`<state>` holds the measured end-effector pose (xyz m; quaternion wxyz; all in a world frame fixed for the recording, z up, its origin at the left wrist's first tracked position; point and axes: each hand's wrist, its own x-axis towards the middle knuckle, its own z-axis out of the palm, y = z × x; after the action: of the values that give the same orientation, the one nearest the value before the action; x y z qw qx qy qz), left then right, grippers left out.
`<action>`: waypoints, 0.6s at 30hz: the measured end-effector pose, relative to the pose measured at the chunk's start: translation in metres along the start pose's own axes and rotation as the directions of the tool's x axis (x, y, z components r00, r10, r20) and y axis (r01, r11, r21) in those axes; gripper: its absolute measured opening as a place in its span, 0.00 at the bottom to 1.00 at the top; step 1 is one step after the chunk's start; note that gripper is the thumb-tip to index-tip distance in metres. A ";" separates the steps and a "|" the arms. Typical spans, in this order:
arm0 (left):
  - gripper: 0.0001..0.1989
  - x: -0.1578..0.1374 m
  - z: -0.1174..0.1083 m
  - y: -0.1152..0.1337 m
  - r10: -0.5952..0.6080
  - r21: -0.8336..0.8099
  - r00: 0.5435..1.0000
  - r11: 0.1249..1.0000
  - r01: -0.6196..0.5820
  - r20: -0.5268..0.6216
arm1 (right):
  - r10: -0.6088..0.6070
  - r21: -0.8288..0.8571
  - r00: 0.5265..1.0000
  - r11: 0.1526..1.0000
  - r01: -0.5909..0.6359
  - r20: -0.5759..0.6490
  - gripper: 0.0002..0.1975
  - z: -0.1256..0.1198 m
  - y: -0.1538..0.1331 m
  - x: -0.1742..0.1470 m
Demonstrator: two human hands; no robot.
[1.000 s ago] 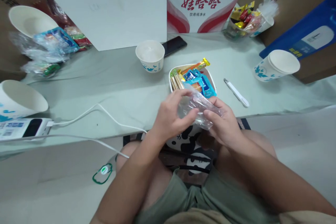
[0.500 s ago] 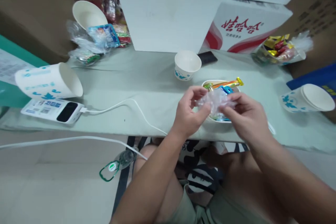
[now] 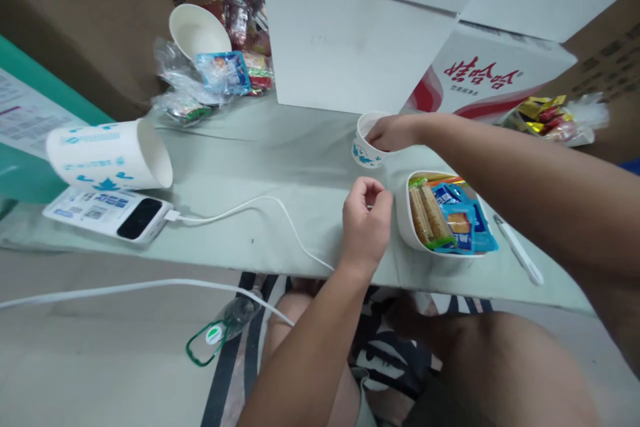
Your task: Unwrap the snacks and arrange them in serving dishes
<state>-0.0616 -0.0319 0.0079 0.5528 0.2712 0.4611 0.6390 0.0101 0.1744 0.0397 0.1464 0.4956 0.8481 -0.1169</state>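
One paper cup (image 3: 367, 156) stands on the tabletop (image 3: 240, 167) with the right hand (image 3: 397, 133) dipped inside, its grip hidden, so I cannot tell; the left hand (image 3: 367, 227), grip curled and pressed together, is beside the snack bowl (image 3: 406, 223).

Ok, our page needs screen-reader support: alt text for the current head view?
A person's right hand reaches into a blue-patterned paper cup; the left hand is curled beside a white bowl of wrapped snacks on a cloth-covered table.
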 end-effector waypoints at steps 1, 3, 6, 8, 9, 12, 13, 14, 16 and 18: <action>0.06 0.000 0.000 0.001 -0.010 -0.015 1.000 1.000 0.010 -0.004 | 0.001 -0.010 1.000 1.000 0.000 0.027 0.05 -0.001 -0.001 0.005; 0.06 0.000 -0.001 0.005 -0.034 -0.060 0.999 0.998 0.033 -0.011 | 0.008 -0.044 0.999 0.999 -0.006 0.046 0.09 -0.009 -0.001 0.010; 0.06 0.000 -0.002 0.012 -0.097 -0.154 0.995 0.983 0.095 -0.006 | -0.003 -0.118 1.000 0.993 0.005 0.015 0.12 -0.035 -0.002 0.005; 0.06 0.000 -0.004 0.015 -0.132 -0.209 0.991 0.969 0.129 0.002 | -0.042 -0.176 0.994 0.984 0.023 -0.103 0.12 -0.054 -0.012 -0.001; 0.06 0.001 -0.004 0.017 -0.145 -0.233 0.989 0.962 0.142 0.004 | -0.073 -0.193 0.980 0.980 0.037 -0.183 0.11 -0.062 -0.021 -0.004; 0.05 0.005 -0.006 0.019 -0.216 -0.321 0.976 0.926 0.201 -0.014 | -0.203 -0.174 0.912 0.973 0.149 -0.356 0.07 -0.069 -0.065 0.003; 0.04 0.007 -0.007 0.020 -0.254 -0.359 0.967 0.905 0.229 -0.023 | -0.266 -0.172 0.885 0.962 0.214 -0.383 0.07 -0.066 -0.084 0.011; 0.04 0.009 -0.007 0.020 -0.291 -0.400 0.956 0.881 0.254 -0.033 | -0.335 -0.179 0.853 0.941 0.287 -0.399 0.08 -0.063 -0.103 0.023; 0.04 0.013 -0.009 0.020 -0.353 -0.482 0.934 0.828 0.288 -0.049 | -0.447 -0.205 0.797 0.894 0.398 -0.406 0.17 -0.055 -0.139 0.053; 0.05 0.017 -0.010 0.019 -0.390 -0.540 0.919 0.786 0.300 -0.059 | -0.464 -0.203 0.771 0.885 0.418 -0.436 0.25 -0.051 -0.168 0.088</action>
<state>-0.0831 -0.0180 0.0174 0.6721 -0.0325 0.3572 0.6478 -0.1852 0.1820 0.0641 -0.0734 0.2884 0.9545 0.0166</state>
